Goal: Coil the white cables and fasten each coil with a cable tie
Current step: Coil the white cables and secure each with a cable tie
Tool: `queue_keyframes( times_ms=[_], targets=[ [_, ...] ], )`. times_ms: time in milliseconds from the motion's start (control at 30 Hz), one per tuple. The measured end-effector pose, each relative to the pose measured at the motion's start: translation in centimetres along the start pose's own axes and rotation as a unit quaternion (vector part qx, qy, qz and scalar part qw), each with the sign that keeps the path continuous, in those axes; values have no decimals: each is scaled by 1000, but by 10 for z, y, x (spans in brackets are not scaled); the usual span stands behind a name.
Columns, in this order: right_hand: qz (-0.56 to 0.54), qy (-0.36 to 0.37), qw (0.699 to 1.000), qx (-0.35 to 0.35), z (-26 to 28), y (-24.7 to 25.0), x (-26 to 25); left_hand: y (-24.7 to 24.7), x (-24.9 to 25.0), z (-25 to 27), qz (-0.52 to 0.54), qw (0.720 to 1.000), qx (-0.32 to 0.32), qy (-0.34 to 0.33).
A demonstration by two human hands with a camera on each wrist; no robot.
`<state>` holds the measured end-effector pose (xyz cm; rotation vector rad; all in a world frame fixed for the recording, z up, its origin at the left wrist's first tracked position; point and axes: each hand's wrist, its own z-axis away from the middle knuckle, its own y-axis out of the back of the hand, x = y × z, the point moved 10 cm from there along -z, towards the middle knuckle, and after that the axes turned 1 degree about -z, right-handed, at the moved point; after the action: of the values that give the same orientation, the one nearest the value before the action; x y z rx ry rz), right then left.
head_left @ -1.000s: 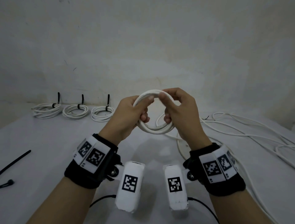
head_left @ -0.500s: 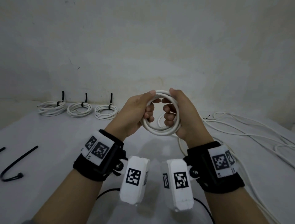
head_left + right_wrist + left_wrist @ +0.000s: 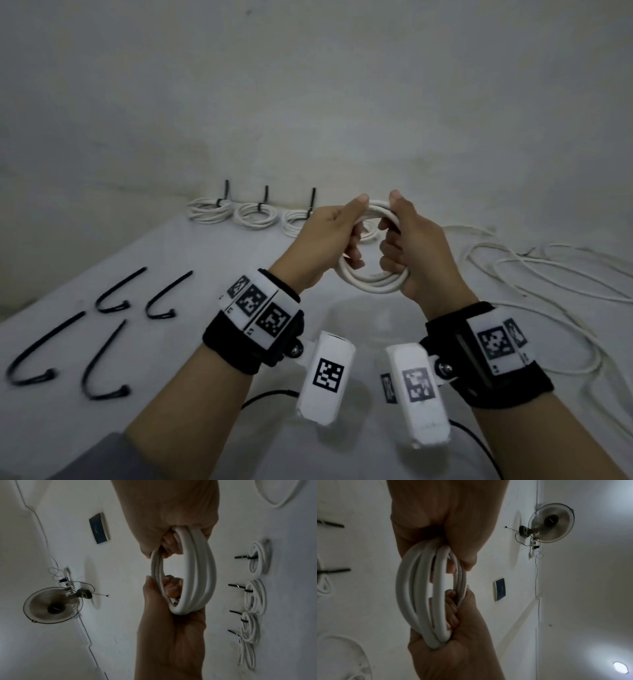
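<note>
White table [image 3: 178, 359] by wall | both hands, left hand [image 3: 329, 240] and right hand [image 3: 416, 251], clamp white coil [image 3: 373, 284], keeping loops together | loose ties [image 3: 102, 359] nearby for fastening.

White cable coil [image 3: 373, 281] of several loops, upright above the table [image 3: 171, 359], untied. Three tied coils [image 3: 253, 216] in a row at the table's far edge. Four black cable ties [image 3: 102, 329] lying loose, left of the coil.

The left hand [image 3: 330, 241] partly hides the third tied coil [image 3: 296, 222]; loose cables [image 3: 548, 274] run, seemingly, beyond the right edge.
</note>
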<state>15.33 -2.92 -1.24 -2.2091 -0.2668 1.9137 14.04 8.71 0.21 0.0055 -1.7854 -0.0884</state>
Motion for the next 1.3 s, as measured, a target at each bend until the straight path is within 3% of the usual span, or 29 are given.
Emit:
queue_keyframes(
  times_ms=[333, 433, 500, 600, 667, 733, 800, 1000, 1100, 1167, 1267, 1300],
  targets=[
    [-27, -45, 994, -98, 23, -90, 31, 101, 5, 58, -109, 992, 42, 43],
    [-14, -56, 992, -110, 27, -93, 44, 152, -7, 84, -201, 972, 76, 98],
    [-13, -69, 991, -113, 28, -94, 51, 192, -26, 104, -316, 929, 80, 177],
    [-8, -77, 990, -120, 32, -98, 55, 241, -56, 141, -515, 797, 35, 313],
    [-5, -73, 989, -130, 35, -103, 55, 253, -65, 157, -598, 725, -1, 343],
    [-3, -69, 988, -137, 38, -106, 55, 257, -69, 162, -637, 689, -14, 345],
    [1, -67, 988, -141, 40, -107, 54, 259, -78, 161, -650, 675, -18, 350],
    [7, -59, 989, -138, 42, -103, 53, 268, -94, 152, -647, 682, 5, 340],
    [6, -57, 990, -128, 42, -100, 54, 271, -91, 145, -627, 713, 37, 313],
    [-2, -48, 992, -116, 43, -95, 51, 265, -78, 139, -574, 769, 69, 272],
    [-15, -23, 997, -75, 40, -77, 41, 230, -46, 129, -336, 915, 141, 172],
    [-15, -11, 998, -54, 39, -67, 36, 209, -35, 126, -246, 948, 145, 138]
  ],
)
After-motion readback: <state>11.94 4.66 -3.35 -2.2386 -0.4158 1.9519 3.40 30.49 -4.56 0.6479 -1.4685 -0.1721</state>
